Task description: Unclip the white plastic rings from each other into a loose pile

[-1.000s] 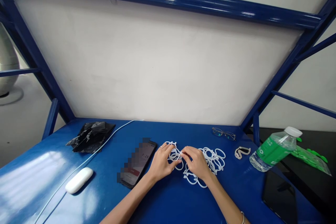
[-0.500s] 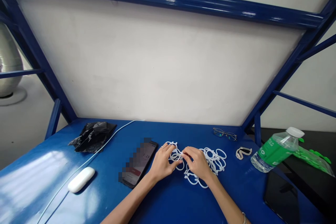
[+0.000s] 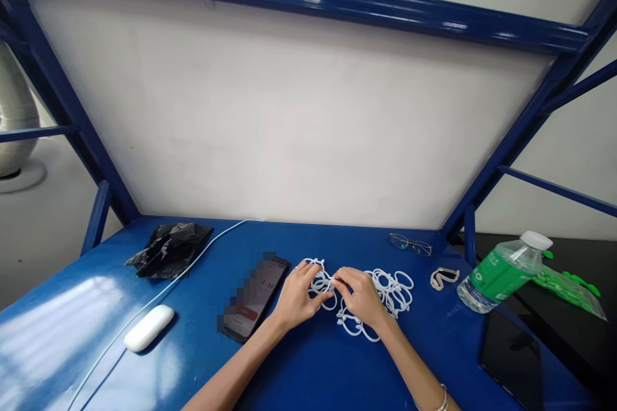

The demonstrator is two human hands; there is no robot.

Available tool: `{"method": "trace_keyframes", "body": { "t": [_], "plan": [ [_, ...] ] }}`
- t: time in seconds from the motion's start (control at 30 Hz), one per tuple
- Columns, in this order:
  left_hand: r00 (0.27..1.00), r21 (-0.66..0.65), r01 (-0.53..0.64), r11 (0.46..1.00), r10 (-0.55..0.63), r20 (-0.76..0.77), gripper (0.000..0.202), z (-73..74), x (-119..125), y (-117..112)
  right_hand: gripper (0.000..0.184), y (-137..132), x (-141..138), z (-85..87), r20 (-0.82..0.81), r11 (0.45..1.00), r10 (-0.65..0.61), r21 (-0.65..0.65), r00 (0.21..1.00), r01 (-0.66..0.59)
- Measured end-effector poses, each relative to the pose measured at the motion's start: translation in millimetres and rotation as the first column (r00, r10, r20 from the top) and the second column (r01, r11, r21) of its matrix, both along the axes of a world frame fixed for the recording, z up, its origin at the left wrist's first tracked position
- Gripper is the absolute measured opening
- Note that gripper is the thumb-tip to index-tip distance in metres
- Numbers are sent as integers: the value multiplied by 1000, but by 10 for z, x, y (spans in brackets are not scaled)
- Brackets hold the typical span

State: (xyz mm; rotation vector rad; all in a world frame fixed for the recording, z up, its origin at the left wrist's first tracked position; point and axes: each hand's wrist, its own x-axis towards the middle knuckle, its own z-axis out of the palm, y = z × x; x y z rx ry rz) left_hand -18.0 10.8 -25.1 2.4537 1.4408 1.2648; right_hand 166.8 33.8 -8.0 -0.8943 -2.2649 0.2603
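Observation:
White cord tied into a chain of knotted loops (image 3: 398, 291) lies on the blue tabletop, mostly around and beyond my right hand. My left hand (image 3: 299, 296) has its fingers curled around several of these loops, with the thumb and fingertips closed on the cord. Just to its right, my right hand (image 3: 359, 295) pinches the same white cord near a knot between thumb and fingers. The fingertips of both hands almost meet, and the exact spot they grip is partly hidden. Part of the chain passes under my right hand.
Left of my hands lies a lit phone (image 3: 255, 302), then a white case (image 3: 149, 329), a pale cable (image 3: 159, 298) and a black plastic bag (image 3: 168, 250). On the right are glasses (image 3: 410, 244), a beige strap (image 3: 443, 278), a water bottle (image 3: 501, 273) and a dark tablet-like slab (image 3: 511, 356).
Both hands keep nearly the same pose on the cord. The view has shifted very slightly, and the digits on the phone screen have changed.

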Motion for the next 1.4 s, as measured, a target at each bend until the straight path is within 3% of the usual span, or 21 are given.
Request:
{"method": "trace_keyframes", "body": {
  "t": [1.4],
  "plan": [
    [1000, -3, 15, 1000, -15, 1, 30, -8, -1, -3, 26, 10, -7, 14, -7, 1000, 14, 11, 1000, -14]
  ]
}}
